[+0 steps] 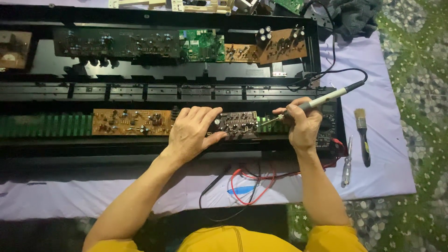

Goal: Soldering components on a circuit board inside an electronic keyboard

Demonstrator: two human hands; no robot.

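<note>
The small dark circuit board studded with components point(236, 124) sits tilted up on the front edge of the long opened black electronics chassis point(163, 91), pinned by the left hand point(191, 133) with fingers curled over its near end, while the right hand point(303, 126) grips a grey pen-shaped soldering iron point(322, 99) whose tip touches the board's right edge. The work looks mid-way, as the case is open with the brown circuit board point(131, 122) exposed and red and black wires point(252, 179) loose. The exact joint is too small to see, and the chassis runs off the left edge.

Bare cloth point(387, 84) right of the chassis point(163, 21); brush point(362, 135) and screwdriver point(346, 161) lie there.
</note>
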